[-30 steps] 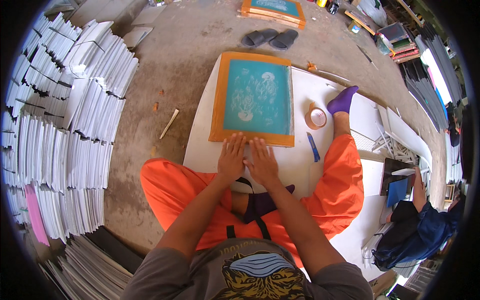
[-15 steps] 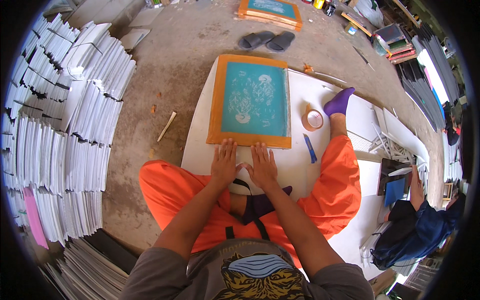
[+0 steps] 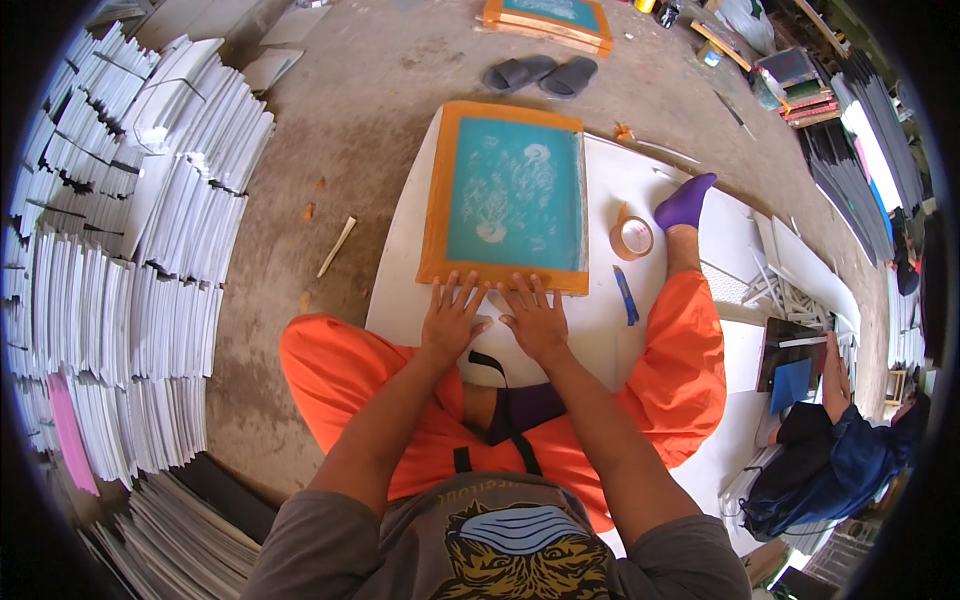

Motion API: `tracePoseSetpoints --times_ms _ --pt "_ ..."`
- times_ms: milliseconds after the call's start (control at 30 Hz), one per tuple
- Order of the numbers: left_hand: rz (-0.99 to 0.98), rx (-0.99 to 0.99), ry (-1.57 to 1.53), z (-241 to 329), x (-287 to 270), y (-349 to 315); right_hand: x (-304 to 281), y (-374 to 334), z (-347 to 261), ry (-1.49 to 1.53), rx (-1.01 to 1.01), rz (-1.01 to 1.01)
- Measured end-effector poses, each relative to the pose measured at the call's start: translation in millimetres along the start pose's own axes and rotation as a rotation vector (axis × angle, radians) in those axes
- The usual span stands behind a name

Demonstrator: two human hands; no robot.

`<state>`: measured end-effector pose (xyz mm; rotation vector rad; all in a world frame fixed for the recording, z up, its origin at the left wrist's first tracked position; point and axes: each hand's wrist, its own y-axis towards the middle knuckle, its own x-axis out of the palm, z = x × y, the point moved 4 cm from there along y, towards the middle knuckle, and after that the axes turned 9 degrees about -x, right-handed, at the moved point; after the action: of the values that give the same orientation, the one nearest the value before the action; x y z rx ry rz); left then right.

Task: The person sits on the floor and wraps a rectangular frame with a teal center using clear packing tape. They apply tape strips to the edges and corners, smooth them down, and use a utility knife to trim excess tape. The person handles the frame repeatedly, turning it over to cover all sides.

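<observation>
A screen-printing frame (image 3: 515, 195) lies flat on a white board (image 3: 400, 270) before me. Its mesh is teal with pale figures, and brown tape covers its border. My left hand (image 3: 454, 318) rests with spread fingertips on the taped near edge. Beside it my right hand (image 3: 535, 318) touches the same edge, its fingers apart too. Neither hand holds anything. To the right of the frame are a roll of brown tape (image 3: 632, 239) and a blue utility knife (image 3: 626, 296).
Tall stacks of white sheets (image 3: 90, 310) line the left side. Beyond the board sit dark sandals (image 3: 540, 76) and more taped frames (image 3: 550, 27). My purple-socked foot (image 3: 686, 201) is on the board's right. Another person (image 3: 830, 460) sits at the far right.
My fingers have spread wider, and the thumbs, which met before, are now apart. The fingertips reach slightly farther onto the frame's near edge. The whole view has shifted a little.
</observation>
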<state>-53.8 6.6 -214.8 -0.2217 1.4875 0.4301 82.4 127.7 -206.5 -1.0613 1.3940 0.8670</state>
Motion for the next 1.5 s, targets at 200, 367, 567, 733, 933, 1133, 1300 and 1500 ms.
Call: tracePoseSetpoints --times_ms 200,367,567,733,933,1133,1300,1500 --pt "-0.087 -0.064 -0.059 -8 -5 -7 8 -15 2 -0.079 0.037 -0.039" --pt "0.086 -0.578 -0.461 -44 0 -7 -1 -23 2 0.035 0.020 0.048" --pt "0.142 -0.753 -1.015 -68 5 9 2 -21 56 0.187 0.552 0.460" --pt "0.104 -0.737 -0.849 -74 19 11 24 -26 97 0.406 0.919 0.465" --pt "0.145 -0.936 -0.885 -81 18 13 35 -24 128 0.573 0.929 0.541" --pt "-0.092 -1.408 -1.716 -66 54 -2 64 -30 160 0.707 0.952 0.543" --pt "0.017 -1.498 -1.946 -49 33 13 77 -36 169 0.750 0.969 0.450" --pt "0.116 -1.507 -2.202 -37 21 33 66 -31 151 0.868 0.870 0.532"
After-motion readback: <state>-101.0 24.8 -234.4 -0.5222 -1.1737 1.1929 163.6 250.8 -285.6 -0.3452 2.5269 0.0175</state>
